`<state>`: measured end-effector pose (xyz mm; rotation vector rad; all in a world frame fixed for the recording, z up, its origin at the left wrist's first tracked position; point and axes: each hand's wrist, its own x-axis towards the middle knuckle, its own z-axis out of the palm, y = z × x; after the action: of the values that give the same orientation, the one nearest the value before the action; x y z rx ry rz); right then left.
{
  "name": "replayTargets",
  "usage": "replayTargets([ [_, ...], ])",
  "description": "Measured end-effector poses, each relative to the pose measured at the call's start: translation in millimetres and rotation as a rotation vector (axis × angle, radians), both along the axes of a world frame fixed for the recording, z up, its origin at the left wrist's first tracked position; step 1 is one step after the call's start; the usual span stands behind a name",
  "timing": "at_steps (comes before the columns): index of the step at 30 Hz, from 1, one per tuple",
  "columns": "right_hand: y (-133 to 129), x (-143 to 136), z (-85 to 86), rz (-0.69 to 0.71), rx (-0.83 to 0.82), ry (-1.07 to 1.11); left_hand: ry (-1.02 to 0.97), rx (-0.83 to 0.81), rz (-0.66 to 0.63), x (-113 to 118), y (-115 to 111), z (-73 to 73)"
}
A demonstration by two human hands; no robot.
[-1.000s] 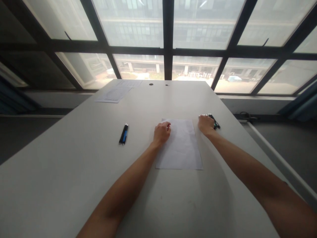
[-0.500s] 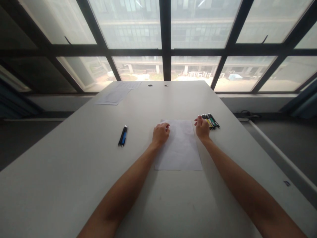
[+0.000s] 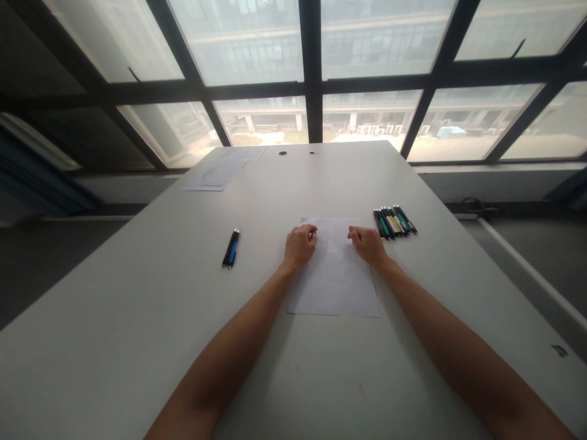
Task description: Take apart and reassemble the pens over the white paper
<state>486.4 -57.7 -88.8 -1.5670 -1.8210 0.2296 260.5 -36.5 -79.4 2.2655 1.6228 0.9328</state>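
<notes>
A blank white sheet of paper (image 3: 337,287) lies flat on the table. Over its upper left edge rests my left hand (image 3: 300,245), fingers curled with thumb and fingertips near each other; what they hold, if anything, is hidden. My right hand (image 3: 368,244) is over the sheet's upper right edge, also curled, its fingertips pointing toward my left hand. No pen sticks out of either hand. Just beyond the right hand, several pens (image 3: 394,223) with black bodies and green, white or yellow sections lie side by side. Left of the sheet lie black-and-blue pens (image 3: 231,249), close together.
The white table (image 3: 151,293) stretches away to large framed windows (image 3: 257,43). Printed papers (image 3: 214,174) lie at its far left. Two small round fittings sit near the far edge, and a small dark mark (image 3: 559,350) shows at the right edge.
My right hand has moved left, away from the row of pens and onto the sheet's edge, uncovering more of the pens. My left hand stays put. The view has tilted slightly.
</notes>
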Motion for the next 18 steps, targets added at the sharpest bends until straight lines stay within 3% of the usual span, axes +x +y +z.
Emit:
replayTargets([
  [9, 0.2, -2.3, 1.0, 0.021, -0.052, -0.052, 0.026, 0.027, -0.021, 0.1, -4.0, 0.8],
  [14, 1.2, -2.9, 1.2, 0.076, -0.061, -0.049, 0.137, 0.094, -0.014, -4.4, -14.7, 10.9],
  [18, 3.3, -4.0, -0.5, 0.117, -0.062, -0.012, 0.1, 0.155, 0.013, -21.9, -10.7, 21.1],
])
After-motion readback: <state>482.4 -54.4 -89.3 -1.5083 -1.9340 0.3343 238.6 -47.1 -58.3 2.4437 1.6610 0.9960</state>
